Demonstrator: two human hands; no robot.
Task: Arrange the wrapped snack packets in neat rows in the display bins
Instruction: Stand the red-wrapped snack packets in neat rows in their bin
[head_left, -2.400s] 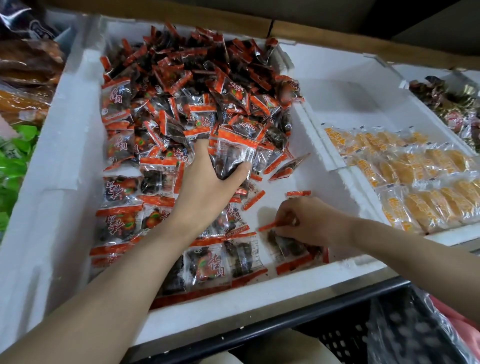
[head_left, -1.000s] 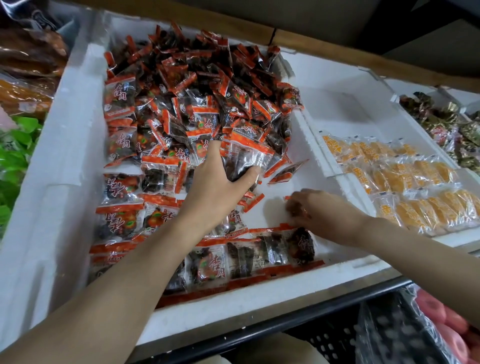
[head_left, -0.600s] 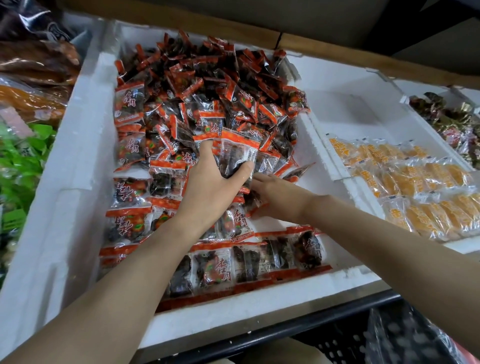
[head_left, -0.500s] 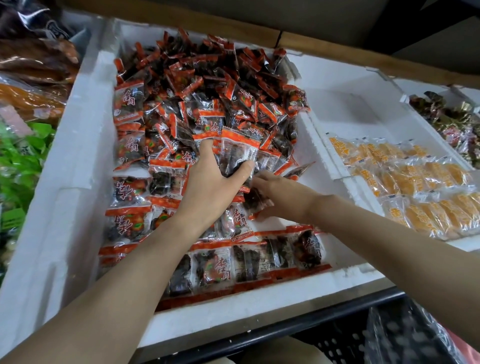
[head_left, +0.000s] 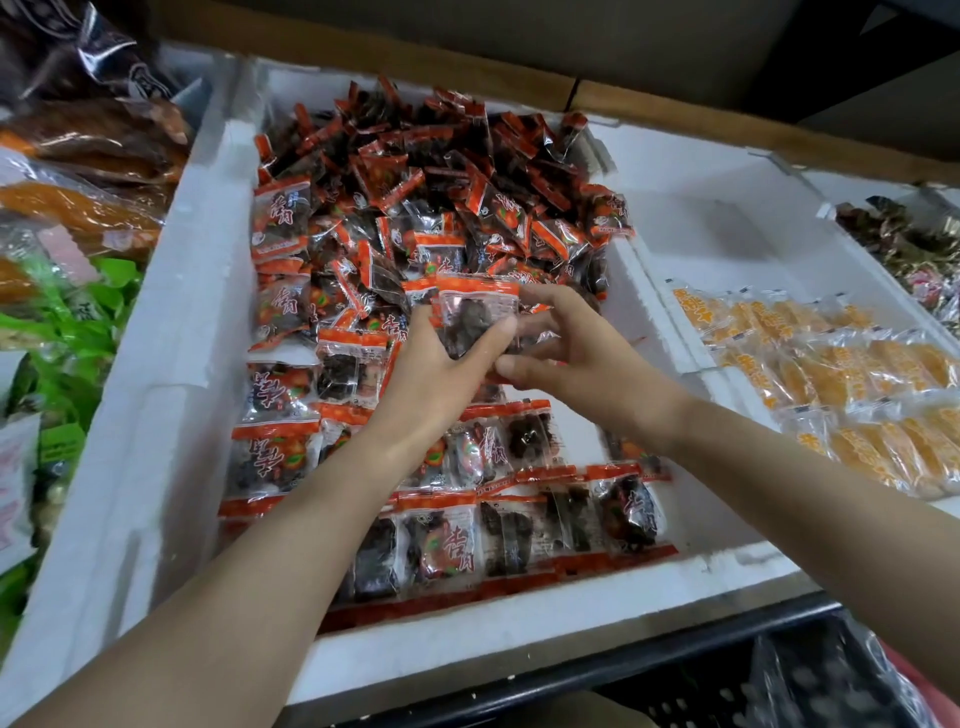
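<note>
Held packet: a clear plastic snack packet (head_left: 475, 317) with an orange-red top band and dark filling stands upright between the two hands. More wrappers seem bunched behind it, but I cannot count them.
Left hand: the left hand (head_left: 436, 384) grips that packet from below and from its left side, with the thumb across the front and the fingers behind.
Right hand: the right hand (head_left: 582, 364) is half spread with its fingers bent. The index fingertip is at the packet's top right corner and the thumb is beneath. I cannot tell whether it pinches or only touches.
Beyond the hands: I see a jumbled heap (head_left: 441, 182) of the same orange-red packets.
Under the wrists: flat overlapping rows of packets (head_left: 519, 530) run toward me.
Container: a white foam display bin (head_left: 171, 364) holds all of these, its wall left of the left forearm.
Right of the right hand: a second white foam bin (head_left: 727, 208) holds yellow-orange wrapped packets (head_left: 857, 374) in rows.
Nearest me: a black plastic crate (head_left: 691, 704) sits below the right forearm.
</note>
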